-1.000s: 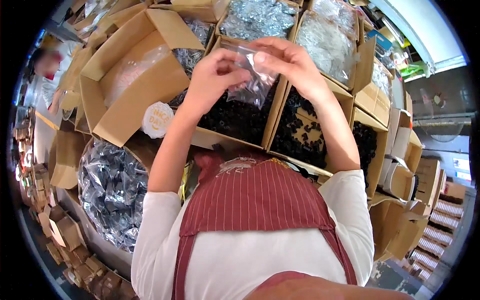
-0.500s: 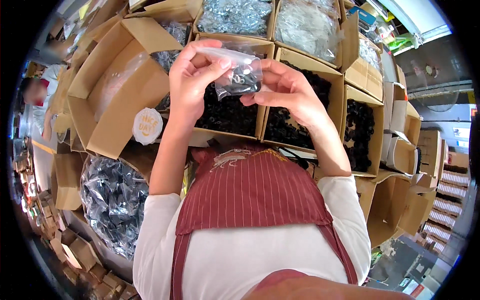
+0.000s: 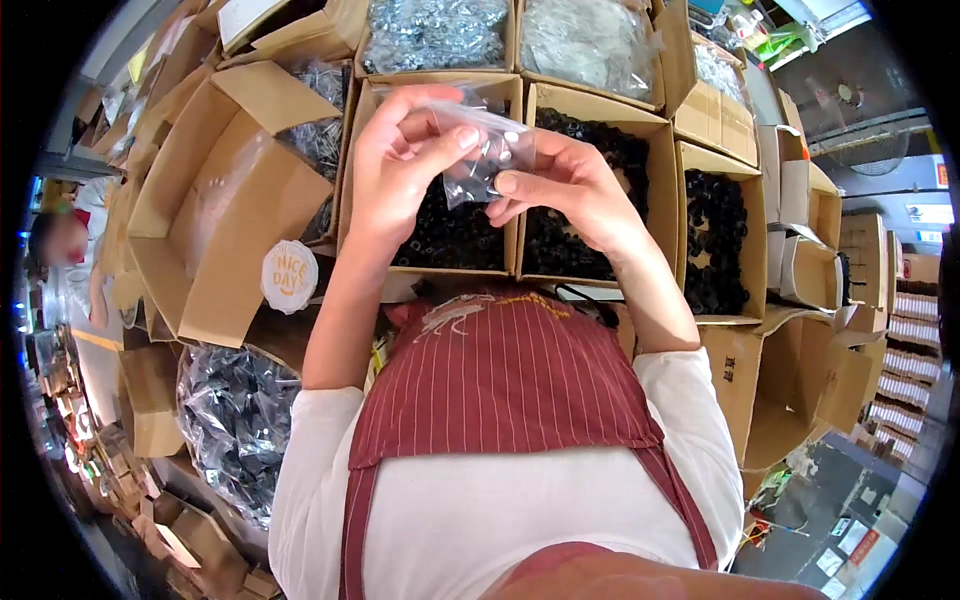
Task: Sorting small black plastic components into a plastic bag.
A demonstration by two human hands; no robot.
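Between my hands is a small clear plastic bag [image 3: 470, 178] with a few small shiny and dark parts inside. My left hand [image 3: 405, 150] pinches its upper left edge between thumb and fingers. My right hand [image 3: 565, 185] grips the bag's right side, thumb in front and fingers curled behind. Both hands are over a cardboard box of small black parts [image 3: 455, 235]. Just right of it stands another box of black parts [image 3: 570, 240], partly hidden by my right hand and forearm.
Boxes of clear-bagged hardware [image 3: 435, 40] and clear bags [image 3: 580, 50] stand behind. An open carton [image 3: 190, 220] leans at left, above a heap of filled bags [image 3: 235, 420]. A narrow box of black parts [image 3: 712, 240] is at right. Another person [image 3: 75, 245] is at far left.
The bag has turned in my hands, and the parts inside have shifted. My right thumb now lies higher on the bag. The view has swung slightly.
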